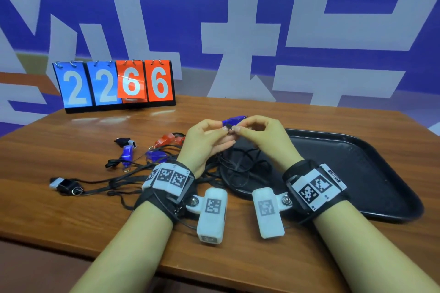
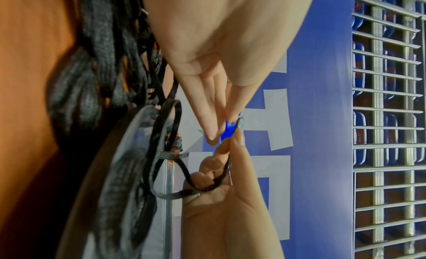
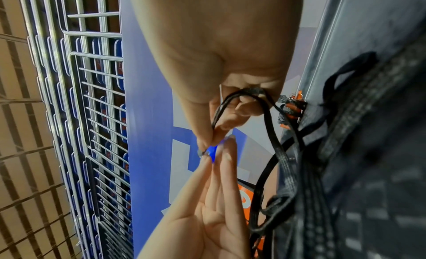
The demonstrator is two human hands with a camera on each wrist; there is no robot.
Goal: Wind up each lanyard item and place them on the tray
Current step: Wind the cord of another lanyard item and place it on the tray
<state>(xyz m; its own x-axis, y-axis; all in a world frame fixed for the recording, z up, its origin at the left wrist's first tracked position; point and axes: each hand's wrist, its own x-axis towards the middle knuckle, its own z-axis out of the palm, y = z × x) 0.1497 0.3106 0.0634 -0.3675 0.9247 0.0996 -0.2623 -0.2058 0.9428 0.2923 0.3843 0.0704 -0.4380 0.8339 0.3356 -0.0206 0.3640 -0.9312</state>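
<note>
Above the table both hands meet at a small blue whistle [image 1: 234, 121]. My left hand [image 1: 220, 129] pinches the whistle [image 2: 229, 129] between thumb and fingertips. My right hand [image 1: 240, 129] pinches its black lanyard cord [image 3: 267, 117] right at the whistle [image 3: 212, 150], and a loop of that cord lies across its curled fingers. The cord [image 1: 238, 164] hangs down in loose coils onto the near left end of the black tray [image 1: 357, 173]. Lying on the table to the left are a red whistle [image 1: 166, 139], two blue whistles [image 1: 127, 153] and two black-and-white ones [image 1: 63, 183], their black lanyards tangled together.
A flip scoreboard [image 1: 116, 83] reading 2266 stands at the back left of the wooden table [image 1: 47, 209]. A blue and white wall rises just behind the table. The table's front edge runs under my forearms. A wire rack [image 2: 389, 117] shows in both wrist views.
</note>
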